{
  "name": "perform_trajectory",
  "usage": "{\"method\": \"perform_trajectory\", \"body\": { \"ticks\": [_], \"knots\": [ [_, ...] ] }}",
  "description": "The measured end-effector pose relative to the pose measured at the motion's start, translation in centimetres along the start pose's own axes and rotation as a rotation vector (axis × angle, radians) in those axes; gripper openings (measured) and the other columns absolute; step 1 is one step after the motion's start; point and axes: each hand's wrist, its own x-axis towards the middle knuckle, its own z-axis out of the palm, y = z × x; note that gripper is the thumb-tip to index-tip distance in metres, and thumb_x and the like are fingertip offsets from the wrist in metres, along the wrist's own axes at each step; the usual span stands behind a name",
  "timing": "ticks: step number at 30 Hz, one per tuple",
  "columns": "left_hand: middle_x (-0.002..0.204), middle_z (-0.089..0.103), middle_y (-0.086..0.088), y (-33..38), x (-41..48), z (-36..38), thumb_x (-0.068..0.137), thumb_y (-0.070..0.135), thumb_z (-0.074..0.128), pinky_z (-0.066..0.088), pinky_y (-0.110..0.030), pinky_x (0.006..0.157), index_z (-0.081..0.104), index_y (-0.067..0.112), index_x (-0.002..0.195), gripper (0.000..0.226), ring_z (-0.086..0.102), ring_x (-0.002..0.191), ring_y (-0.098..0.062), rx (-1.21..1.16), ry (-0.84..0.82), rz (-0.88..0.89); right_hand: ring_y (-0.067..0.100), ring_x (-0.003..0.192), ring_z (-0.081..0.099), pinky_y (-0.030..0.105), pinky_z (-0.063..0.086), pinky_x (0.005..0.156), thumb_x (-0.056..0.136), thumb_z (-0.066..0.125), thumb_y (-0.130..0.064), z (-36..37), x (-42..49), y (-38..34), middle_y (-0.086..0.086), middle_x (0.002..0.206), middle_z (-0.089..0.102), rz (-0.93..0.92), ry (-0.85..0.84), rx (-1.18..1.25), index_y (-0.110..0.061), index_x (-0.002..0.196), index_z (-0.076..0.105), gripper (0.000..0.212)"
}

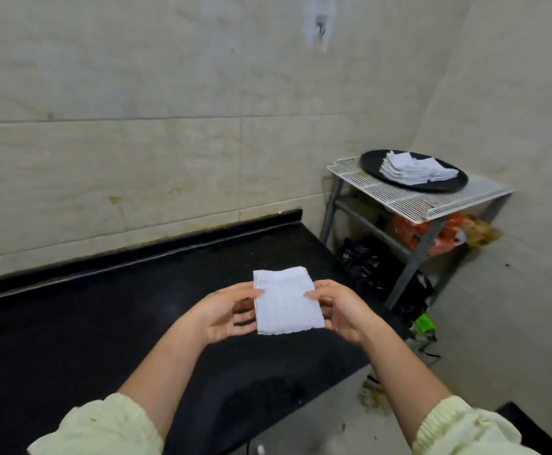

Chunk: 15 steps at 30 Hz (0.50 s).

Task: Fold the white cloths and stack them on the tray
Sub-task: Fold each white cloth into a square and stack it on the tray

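Note:
I hold a folded white cloth flat above the black counter. My left hand pinches its left edge and my right hand pinches its right edge. At the far right a round black tray rests on a white wire rack. A stack of folded white cloths lies on the tray, fanned out toward the right.
The rack stands on grey metal legs in the corner, right of the counter's end. Under it are black bags and an orange bag. Tiled walls close off the back and right. A hook hangs high on the back wall.

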Motion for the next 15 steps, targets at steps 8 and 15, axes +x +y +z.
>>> {"method": "perform_trajectory", "body": {
  "ticks": [8, 15],
  "knots": [
    [0.105, 0.07, -0.008, 4.9, 9.0, 10.0, 0.084, 0.012, 0.067, 0.06, -0.032, 0.068, 0.067, 0.022, 0.112, 0.03, 0.07, 0.084, -0.019, 0.097, -0.113, 0.054, 0.021, 0.08, 0.066, 0.029, 0.054, 0.061, 0.081, 0.063, -0.006, -10.5, 4.7, -7.0, 0.007, 0.093, 0.068, -0.107, 0.097, 0.035, -0.011, 0.1, 0.064, 0.019],
    [0.094, 0.069, -0.004, 12.7, 16.7, 18.5, 0.086, 0.01, 0.065, 0.06, -0.029, 0.062, 0.066, 0.023, 0.106, 0.024, 0.069, 0.074, -0.016, 0.125, -0.152, 0.117, 0.019, 0.072, 0.062, 0.03, 0.054, 0.065, 0.085, 0.06, -0.005, -18.8, 10.3, -16.1, 0.005, 0.083, 0.064, -0.144, 0.071, 0.004, -0.013, 0.091, 0.064, 0.011]
  ]
}}
